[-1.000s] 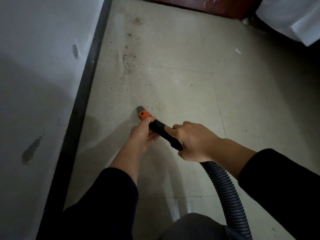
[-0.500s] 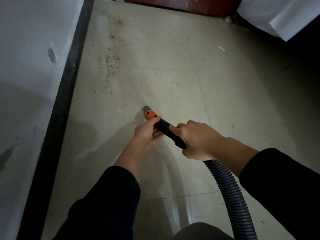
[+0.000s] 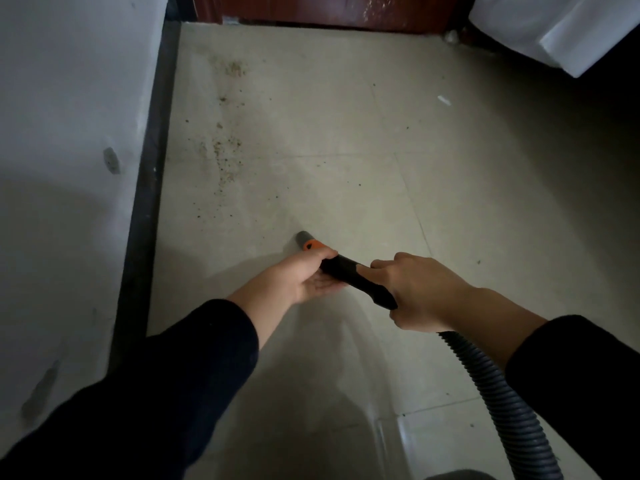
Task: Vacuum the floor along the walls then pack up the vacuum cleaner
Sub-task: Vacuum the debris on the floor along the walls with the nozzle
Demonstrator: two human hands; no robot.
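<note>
Both hands hold the vacuum's black handle tube (image 3: 353, 277). It ends in an orange collar and a grey nozzle tip (image 3: 304, 237) that touches the pale tiled floor (image 3: 346, 188). My left hand (image 3: 298, 277) grips the tube just behind the orange collar. My right hand (image 3: 415, 292) grips its rear end, where the grey ribbed hose (image 3: 502, 403) leaves toward the lower right. Brown crumbs and dust (image 3: 225, 157) lie scattered ahead of the nozzle, near the dark skirting board (image 3: 145, 202) of the left wall.
A grey-white wall (image 3: 69, 133) runs along the left. A dark red wooden door or panel (image 3: 329, 12) closes the far end. White fabric (image 3: 554, 32) hangs at the top right. A small white scrap (image 3: 444, 100) lies on the floor.
The view has swung, so the wall and debris sit further right in frame. My hands keep their grip, and the nozzle stays on the floor short of the crumbs.
</note>
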